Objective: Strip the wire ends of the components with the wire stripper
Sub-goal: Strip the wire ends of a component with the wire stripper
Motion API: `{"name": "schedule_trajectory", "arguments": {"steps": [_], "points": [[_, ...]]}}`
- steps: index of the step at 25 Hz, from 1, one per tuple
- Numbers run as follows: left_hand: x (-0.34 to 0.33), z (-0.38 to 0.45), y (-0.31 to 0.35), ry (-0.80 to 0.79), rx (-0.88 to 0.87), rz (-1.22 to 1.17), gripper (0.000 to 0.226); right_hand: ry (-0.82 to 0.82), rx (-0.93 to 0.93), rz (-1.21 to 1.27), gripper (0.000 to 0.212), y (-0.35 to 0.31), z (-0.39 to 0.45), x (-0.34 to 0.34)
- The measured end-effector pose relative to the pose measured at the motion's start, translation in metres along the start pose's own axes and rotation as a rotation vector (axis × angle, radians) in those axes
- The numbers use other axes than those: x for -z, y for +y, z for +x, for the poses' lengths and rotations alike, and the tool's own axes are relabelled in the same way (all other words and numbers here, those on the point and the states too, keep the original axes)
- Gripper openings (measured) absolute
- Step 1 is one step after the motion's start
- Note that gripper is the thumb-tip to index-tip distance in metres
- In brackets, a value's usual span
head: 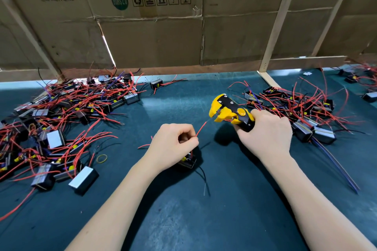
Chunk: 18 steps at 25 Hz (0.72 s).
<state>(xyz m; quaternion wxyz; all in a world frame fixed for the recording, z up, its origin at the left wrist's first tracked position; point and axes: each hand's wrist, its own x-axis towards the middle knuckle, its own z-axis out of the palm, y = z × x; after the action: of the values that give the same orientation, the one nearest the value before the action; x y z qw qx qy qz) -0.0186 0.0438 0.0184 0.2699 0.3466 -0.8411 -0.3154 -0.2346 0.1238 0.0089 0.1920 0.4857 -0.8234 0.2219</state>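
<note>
From the head view, my left hand (173, 144) pinches a thin red wire (201, 128), its small black component (188, 162) under the palm. My right hand (265, 130) is closed around the yellow-and-black wire stripper (230, 112), jaws just beyond the wire tip. I'd feed the tip in straight, then squeeze. Dark green bench (183, 210), cardboard wall (153, 32) behind.

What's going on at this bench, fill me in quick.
A person is stripping wire ends. The left hand pinches a red wire from a small black component lying under it on the green mat. The right hand grips a yellow and black wire stripper, its head just short of the wire's tip. Piles of similar components lie to the left and right.
</note>
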Motion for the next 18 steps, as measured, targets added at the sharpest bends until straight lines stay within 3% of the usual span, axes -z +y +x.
{"name": "schedule_trajectory", "arguments": {"steps": [3,5,6,8,11,13,15,18], "points": [[0.000,0.000,0.001,0.033,-0.006,0.012,0.021,0.088,-0.061,0.082,0.035,0.008,0.003,-0.001],[-0.002,-0.002,0.006,-0.012,-0.060,-0.173,0.010,0.100,-0.103,0.122,0.035,0.011,0.005,-0.001],[-0.002,-0.004,0.009,-0.068,-0.081,-0.245,0.015,0.109,-0.115,0.132,0.035,0.012,0.006,0.000],[-0.003,-0.004,0.012,-0.129,-0.129,-0.241,0.054,0.136,-0.139,0.163,0.033,0.013,0.008,0.003],[0.010,0.003,0.000,0.107,-0.120,-0.087,0.069,0.179,-0.182,0.230,0.032,0.013,0.009,0.008],[0.030,0.010,-0.016,0.393,-0.030,0.112,0.059,0.212,-0.150,0.316,0.031,0.013,0.010,0.012],[0.053,0.012,-0.035,0.568,0.169,0.433,0.050,0.224,-0.011,0.429,0.030,0.011,0.011,0.015],[0.074,0.005,-0.059,0.555,0.496,0.732,0.047,0.057,0.278,0.477,0.025,0.003,0.006,0.017]]}}
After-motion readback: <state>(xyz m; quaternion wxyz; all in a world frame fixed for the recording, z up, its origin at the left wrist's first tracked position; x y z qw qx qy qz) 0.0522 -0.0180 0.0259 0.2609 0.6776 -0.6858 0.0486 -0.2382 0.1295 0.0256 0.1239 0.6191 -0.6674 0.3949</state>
